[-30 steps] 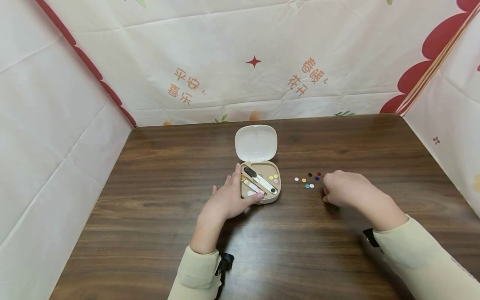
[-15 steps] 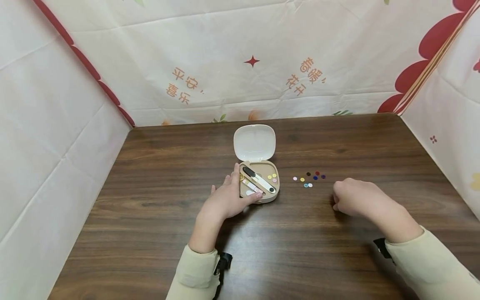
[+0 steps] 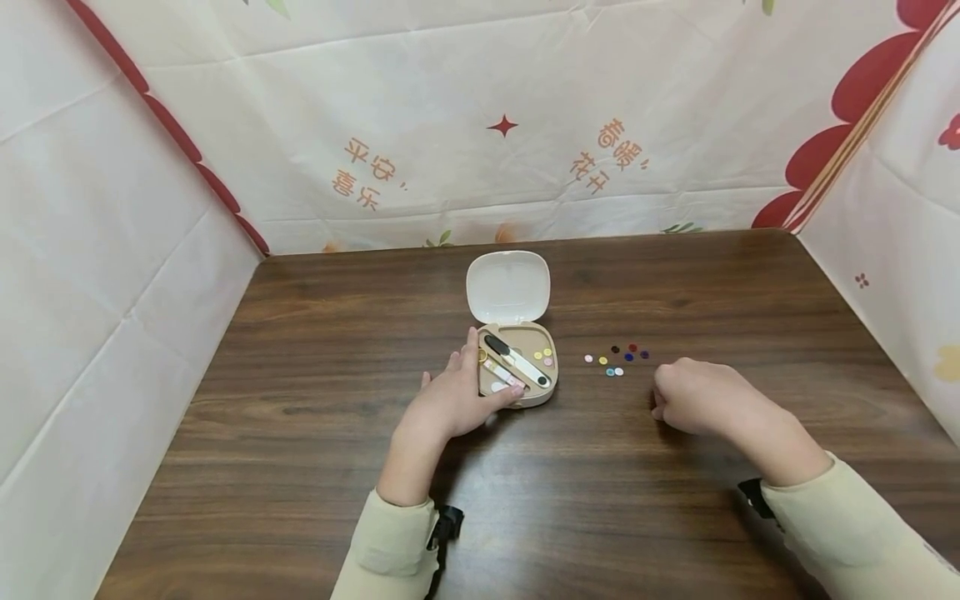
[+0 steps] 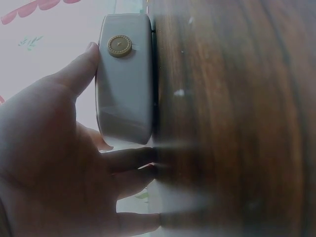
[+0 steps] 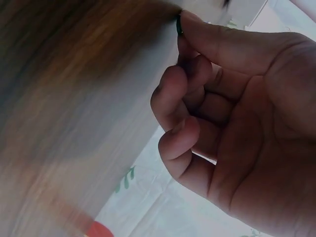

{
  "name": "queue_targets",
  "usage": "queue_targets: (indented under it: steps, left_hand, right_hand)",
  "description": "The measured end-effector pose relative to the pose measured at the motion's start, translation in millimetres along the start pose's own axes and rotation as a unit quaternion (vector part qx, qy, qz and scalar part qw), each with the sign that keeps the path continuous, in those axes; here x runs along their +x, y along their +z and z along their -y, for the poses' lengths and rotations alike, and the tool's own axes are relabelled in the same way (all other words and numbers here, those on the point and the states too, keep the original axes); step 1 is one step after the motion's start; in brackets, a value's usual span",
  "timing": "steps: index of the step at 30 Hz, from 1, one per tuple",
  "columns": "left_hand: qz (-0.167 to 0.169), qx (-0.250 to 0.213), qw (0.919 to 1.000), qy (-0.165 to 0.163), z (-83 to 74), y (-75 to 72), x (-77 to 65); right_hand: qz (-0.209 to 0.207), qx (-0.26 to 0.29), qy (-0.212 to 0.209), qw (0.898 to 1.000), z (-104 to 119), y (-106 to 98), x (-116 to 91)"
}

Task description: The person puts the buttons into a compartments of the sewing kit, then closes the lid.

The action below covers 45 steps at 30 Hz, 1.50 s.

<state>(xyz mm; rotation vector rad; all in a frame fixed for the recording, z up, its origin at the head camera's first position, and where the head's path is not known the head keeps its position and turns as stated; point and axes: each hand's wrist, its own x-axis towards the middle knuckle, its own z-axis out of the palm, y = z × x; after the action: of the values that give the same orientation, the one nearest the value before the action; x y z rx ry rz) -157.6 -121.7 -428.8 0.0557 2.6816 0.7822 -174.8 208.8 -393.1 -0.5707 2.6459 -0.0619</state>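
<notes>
A small sewing kit case (image 3: 545, 393) lies on the table with its white lid (image 3: 508, 287) raised. My left hand (image 3: 447, 402) rests against its left and front sides, fingers mostly straight, the thumb on the front rim. The left wrist view shows the case's round tan clasp (image 4: 119, 46). Inside are thread snips (image 3: 517, 361), a small pale item with a yellow ring (image 3: 483, 356), and several buttons (image 3: 547, 362). My right hand (image 3: 701, 396) is right of the loose buttons (image 3: 629, 357). Its thumb and forefinger pinch a dark green button (image 5: 179, 24), seen edge-on; the other fingers are curled.
The brown wooden table (image 3: 337, 333) carries the case and several scattered buttons in white, yellow, black, red, blue and purple. A printed white cloth (image 3: 420, 100) hangs behind the table and along both sides.
My right hand has lifted a green button off the table, moved right, then come slightly back left. A purple button it covered now shows. My left hand stays on the case.
</notes>
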Motion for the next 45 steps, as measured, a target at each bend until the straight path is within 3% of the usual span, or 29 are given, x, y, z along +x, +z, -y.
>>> queue_targets:
  steps: [3,7,12,15,24,32,45]
  left_hand:
    - [0.002,0.001,1.0,-0.001,-1.1,-0.8,-0.6]
    - [0.004,0.002,1.0,-0.003,-5.1,-4.9,-4.8]
    - [0.007,0.014,0.9998,-0.008,-8.7,-7.6,-7.9]
    - [0.006,0.02,0.9997,-0.008,-8.6,-7.7,-7.1]
    - [-0.004,0.019,0.9998,-0.004,14.0,12.2,15.2]
    - [0.006,0.01,0.9999,0.0,-1.4,-1.9,-1.2]
    - [0.003,0.013,0.9999,-0.003,10.8,9.7,12.9]
  right_hand:
    - [-0.013,0.005,-0.016,1.0,7,-3,5]
    - [-0.058,0.023,-0.032,0.997,21,-14,15]
    - [-0.14,0.052,-0.048,0.988,47,-33,30]
    - [-0.165,0.068,-0.058,0.982,63,-41,41]
    - [-0.165,0.078,-0.058,0.982,85,-43,74]
    - [-0.157,0.08,-0.061,0.982,93,-37,85]
    - [-0.158,0.071,-0.064,0.983,100,-32,93]
